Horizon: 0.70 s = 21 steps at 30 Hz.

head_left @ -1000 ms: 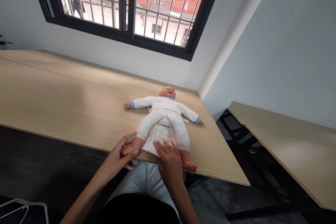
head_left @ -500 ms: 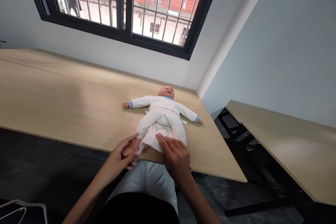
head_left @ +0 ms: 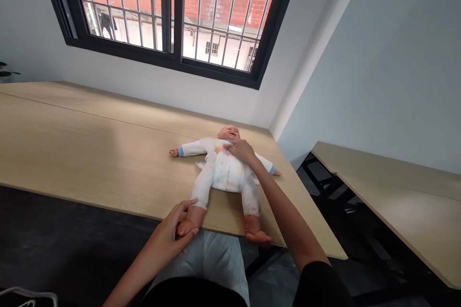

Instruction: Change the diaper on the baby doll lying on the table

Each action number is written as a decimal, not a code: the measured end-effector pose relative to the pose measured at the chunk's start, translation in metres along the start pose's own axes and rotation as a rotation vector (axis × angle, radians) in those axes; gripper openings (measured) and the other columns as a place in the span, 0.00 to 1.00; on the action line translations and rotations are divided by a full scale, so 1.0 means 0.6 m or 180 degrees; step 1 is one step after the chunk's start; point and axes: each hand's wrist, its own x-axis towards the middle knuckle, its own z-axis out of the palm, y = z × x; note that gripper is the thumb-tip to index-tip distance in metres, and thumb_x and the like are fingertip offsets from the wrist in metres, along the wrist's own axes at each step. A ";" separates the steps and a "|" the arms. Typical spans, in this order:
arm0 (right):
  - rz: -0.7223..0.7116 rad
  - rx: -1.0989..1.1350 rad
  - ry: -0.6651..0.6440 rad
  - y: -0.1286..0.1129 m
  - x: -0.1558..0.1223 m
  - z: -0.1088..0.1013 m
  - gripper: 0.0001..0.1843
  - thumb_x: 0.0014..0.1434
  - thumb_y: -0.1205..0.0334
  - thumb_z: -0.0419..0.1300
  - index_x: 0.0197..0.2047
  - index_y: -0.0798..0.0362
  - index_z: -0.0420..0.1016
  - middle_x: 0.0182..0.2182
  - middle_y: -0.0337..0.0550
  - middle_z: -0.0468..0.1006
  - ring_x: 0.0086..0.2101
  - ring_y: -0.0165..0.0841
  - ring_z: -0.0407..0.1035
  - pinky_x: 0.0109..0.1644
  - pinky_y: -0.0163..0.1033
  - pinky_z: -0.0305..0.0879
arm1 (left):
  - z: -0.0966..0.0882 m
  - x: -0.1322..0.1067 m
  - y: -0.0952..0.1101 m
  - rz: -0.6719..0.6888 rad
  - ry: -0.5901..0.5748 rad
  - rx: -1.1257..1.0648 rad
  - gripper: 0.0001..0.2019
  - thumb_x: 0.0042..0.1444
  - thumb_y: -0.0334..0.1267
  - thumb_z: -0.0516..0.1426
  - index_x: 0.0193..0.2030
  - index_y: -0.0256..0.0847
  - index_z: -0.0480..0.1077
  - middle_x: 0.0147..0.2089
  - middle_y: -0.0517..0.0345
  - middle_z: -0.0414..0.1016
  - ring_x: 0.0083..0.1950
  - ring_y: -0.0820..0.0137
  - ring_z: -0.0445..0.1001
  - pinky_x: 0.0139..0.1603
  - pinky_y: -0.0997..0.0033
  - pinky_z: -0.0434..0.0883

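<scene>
A baby doll in white clothes with blue cuffs lies on its back on the wooden table, head toward the window, feet at the near edge. My left hand wraps around the doll's foot at the table's front edge. My right hand reaches across the doll and rests on its upper chest, just below the chin, fingers pinching the white fabric there. A folded white cloth lies on my lap below the table edge.
A barred window with a black frame is behind the table. A second wooden table stands to the right across a gap with black frames on a dark floor. A white wire hanger shows at the bottom left.
My right hand left the cloth between the doll's legs and moved up to its chest. The white cloth under the legs is gone from the table. My left hand kept hold of the foot.
</scene>
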 end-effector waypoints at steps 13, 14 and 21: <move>0.0728 0.1453 0.1369 0.146 -0.029 0.044 0.23 0.60 0.45 0.50 0.35 0.56 0.75 0.35 0.52 0.80 0.33 0.37 0.72 0.39 0.40 0.67 | 0.024 0.090 0.073 0.1929 0.0009 0.2314 0.21 0.60 0.45 0.61 0.58 0.45 0.69 0.59 0.49 0.71 0.65 0.51 0.64 0.65 0.42 0.63; 0.0777 0.1462 0.1322 0.159 -0.040 0.043 0.22 0.59 0.45 0.51 0.35 0.56 0.74 0.35 0.52 0.80 0.33 0.38 0.72 0.39 0.40 0.67 | 0.035 0.115 0.081 0.2240 -0.0275 0.2451 0.22 0.60 0.47 0.61 0.60 0.47 0.68 0.63 0.51 0.70 0.68 0.51 0.60 0.68 0.36 0.55; 0.0848 0.1460 0.0338 0.227 -0.120 0.036 0.13 0.49 0.53 0.62 0.29 0.56 0.75 0.24 0.42 0.76 0.27 0.34 0.68 0.33 0.36 0.62 | 0.106 0.302 0.109 0.2745 -0.1581 0.3213 0.38 0.53 0.48 0.65 0.69 0.55 0.57 0.75 0.49 0.50 0.74 0.47 0.47 0.67 0.28 0.46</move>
